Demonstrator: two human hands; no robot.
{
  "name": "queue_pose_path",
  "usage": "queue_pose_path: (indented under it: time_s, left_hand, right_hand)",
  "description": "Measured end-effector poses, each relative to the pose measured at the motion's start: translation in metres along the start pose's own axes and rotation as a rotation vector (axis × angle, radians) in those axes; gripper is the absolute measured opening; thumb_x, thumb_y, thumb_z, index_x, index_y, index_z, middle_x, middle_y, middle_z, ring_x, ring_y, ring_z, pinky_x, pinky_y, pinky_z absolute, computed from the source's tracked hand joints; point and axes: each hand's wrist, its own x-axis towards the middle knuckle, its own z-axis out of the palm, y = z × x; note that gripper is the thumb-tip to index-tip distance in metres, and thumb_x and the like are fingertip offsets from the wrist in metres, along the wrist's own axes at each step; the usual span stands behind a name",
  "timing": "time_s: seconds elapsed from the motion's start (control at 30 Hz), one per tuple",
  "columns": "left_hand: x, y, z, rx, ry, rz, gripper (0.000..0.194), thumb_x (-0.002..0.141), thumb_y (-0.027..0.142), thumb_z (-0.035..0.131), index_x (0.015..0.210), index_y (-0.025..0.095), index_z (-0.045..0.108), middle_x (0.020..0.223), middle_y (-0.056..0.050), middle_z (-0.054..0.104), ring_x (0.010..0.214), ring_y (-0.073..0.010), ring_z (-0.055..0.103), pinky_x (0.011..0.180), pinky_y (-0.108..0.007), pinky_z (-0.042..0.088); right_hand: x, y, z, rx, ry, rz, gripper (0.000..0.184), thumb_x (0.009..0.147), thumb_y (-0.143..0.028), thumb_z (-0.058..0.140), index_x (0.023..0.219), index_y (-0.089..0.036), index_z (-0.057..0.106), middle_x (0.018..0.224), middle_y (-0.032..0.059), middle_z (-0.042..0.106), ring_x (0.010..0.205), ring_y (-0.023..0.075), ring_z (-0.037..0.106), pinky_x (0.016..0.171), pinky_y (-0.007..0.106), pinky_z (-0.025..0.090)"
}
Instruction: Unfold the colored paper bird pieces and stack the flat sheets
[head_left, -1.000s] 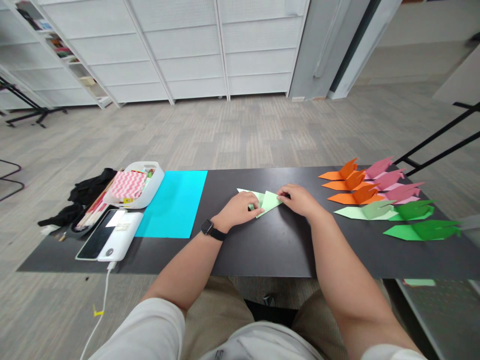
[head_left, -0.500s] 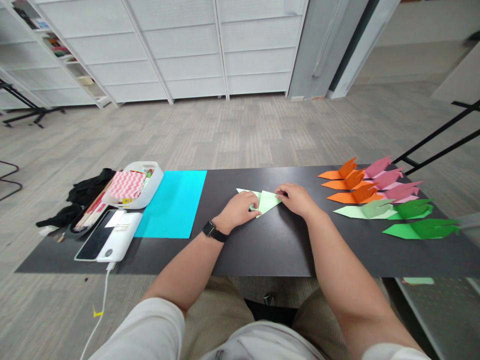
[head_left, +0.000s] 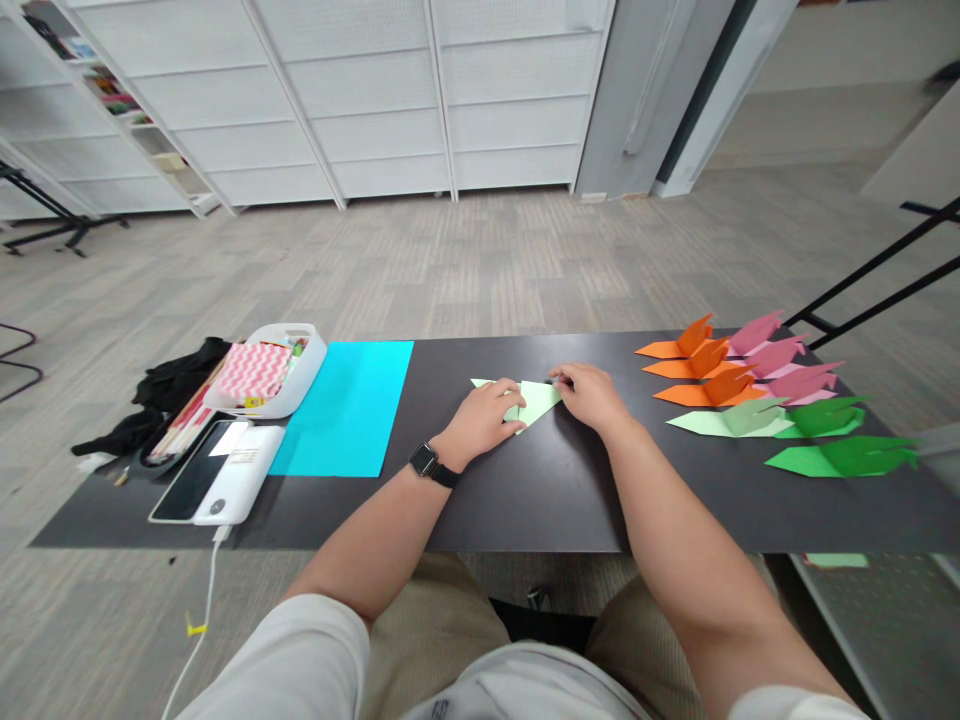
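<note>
A pale green folded paper triangle lies on the black table, near its far edge. My left hand, with a black watch on the wrist, rests on the paper's left part with curled fingers pressing it down. My right hand pinches the paper's right tip against the table. Both hands touch the same piece.
Folded paper shapes in orange, pink and green lie in rows at the right. A cyan sheet, a white tray of patterned paper, a phone and white power bank and black cloth lie at the left.
My left hand has slid a little to the right over the green paper and covers more of it. My right hand has edged slightly towards the far side at the tip.
</note>
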Motion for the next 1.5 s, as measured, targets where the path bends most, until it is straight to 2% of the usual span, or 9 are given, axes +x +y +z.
queue_pose_path:
  time_s: [0.1, 0.2, 0.33, 0.47, 0.63, 0.8, 0.97, 1.27, 1.5]
  left_hand:
    - [0.0, -0.002, 0.001, 0.028, -0.011, 0.02, 0.029, 0.092, 0.032, 0.077, 0.12, 0.023, 0.073, 0.145, -0.01, 0.064, 0.128, -0.0291, 0.063, 0.114, -0.046, 0.047]
    - [0.0, -0.002, 0.001, 0.031, -0.049, 0.029, 0.03, 0.096, 0.034, 0.073, 0.124, 0.024, 0.074, 0.146, -0.009, 0.066, 0.13, -0.0288, 0.062, 0.116, -0.047, 0.045]
    - [-0.001, 0.001, 0.0, 0.033, -0.051, 0.026, 0.033, 0.098, 0.035, 0.067, 0.128, 0.024, 0.072, 0.146, -0.01, 0.067, 0.132, -0.0286, 0.061, 0.117, -0.048, 0.043]
    - [-0.003, 0.004, -0.001, 0.043, -0.043, 0.004, 0.032, 0.097, 0.035, 0.069, 0.127, 0.024, 0.072, 0.149, -0.009, 0.065, 0.134, -0.0301, 0.059, 0.119, -0.05, 0.042]
    - [-0.004, 0.002, -0.001, 0.032, -0.034, 0.001, 0.03, 0.096, 0.038, 0.07, 0.123, 0.024, 0.071, 0.155, -0.009, 0.06, 0.134, -0.0307, 0.058, 0.118, -0.051, 0.043]
    - [-0.003, -0.003, 0.001, 0.023, -0.041, 0.004, 0.031, 0.095, 0.04, 0.072, 0.122, 0.025, 0.071, 0.153, -0.007, 0.062, 0.135, -0.0295, 0.058, 0.118, -0.05, 0.043]
    - [-0.002, -0.007, 0.003, 0.03, -0.055, -0.014, 0.034, 0.093, 0.043, 0.075, 0.122, 0.025, 0.072, 0.154, -0.008, 0.061, 0.136, -0.0309, 0.058, 0.118, -0.051, 0.043]
    - [-0.002, -0.009, 0.005, 0.0, -0.064, -0.047, 0.034, 0.091, 0.042, 0.078, 0.122, 0.028, 0.072, 0.157, -0.005, 0.058, 0.137, -0.0311, 0.057, 0.119, -0.051, 0.041]
    - [-0.002, -0.009, 0.006, -0.004, -0.063, -0.051, 0.035, 0.092, 0.042, 0.078, 0.123, 0.027, 0.071, 0.157, -0.005, 0.059, 0.137, -0.0312, 0.056, 0.119, -0.051, 0.041]
  right_hand:
    - [0.001, 0.003, 0.001, -0.005, 0.028, 0.026, 0.026, 0.095, -0.017, 0.056, 0.111, -0.025, 0.076, 0.1, 0.0058, 0.076, 0.097, 0.0255, 0.067, 0.09, 0.04, 0.048]
    - [0.002, 0.006, -0.001, 0.015, 0.06, 0.038, 0.026, 0.094, -0.019, 0.058, 0.113, -0.025, 0.075, 0.1, 0.0066, 0.075, 0.098, 0.026, 0.067, 0.092, 0.042, 0.05]
    - [-0.001, 0.001, -0.006, 0.035, 0.086, -0.025, 0.03, 0.095, -0.027, 0.063, 0.123, -0.024, 0.073, 0.115, 0.0114, 0.07, 0.113, 0.0305, 0.065, 0.102, 0.047, 0.051]
    - [-0.01, -0.014, -0.006, 0.025, 0.024, -0.124, 0.055, 0.091, -0.037, 0.072, 0.143, -0.024, 0.062, 0.144, 0.0168, 0.057, 0.137, 0.0348, 0.055, 0.115, 0.053, 0.045]
    - [-0.019, -0.031, 0.002, -0.094, -0.123, -0.09, 0.091, 0.085, -0.051, 0.079, 0.162, -0.024, 0.041, 0.17, 0.0231, 0.032, 0.155, 0.0472, 0.034, 0.123, 0.074, 0.023]
    - [-0.018, -0.039, 0.006, -0.125, -0.218, -0.021, 0.106, 0.084, -0.057, 0.077, 0.17, -0.021, 0.026, 0.175, 0.0223, 0.025, 0.161, 0.0463, 0.022, 0.127, 0.073, 0.013]
    - [-0.016, -0.039, 0.009, -0.124, -0.245, 0.052, 0.11, 0.081, -0.06, 0.079, 0.17, -0.022, 0.026, 0.176, 0.0216, 0.023, 0.163, 0.0466, 0.018, 0.126, 0.075, 0.011]
    - [-0.009, -0.015, 0.003, -0.12, -0.236, 0.227, 0.115, 0.079, -0.069, 0.078, 0.17, -0.025, 0.024, 0.177, 0.0225, 0.016, 0.163, 0.048, 0.012, 0.124, 0.077, 0.01]
    - [-0.004, 0.002, -0.005, -0.134, -0.23, 0.31, 0.116, 0.078, -0.072, 0.078, 0.17, -0.026, 0.025, 0.178, 0.0221, 0.014, 0.164, 0.0481, 0.01, 0.124, 0.077, 0.008]
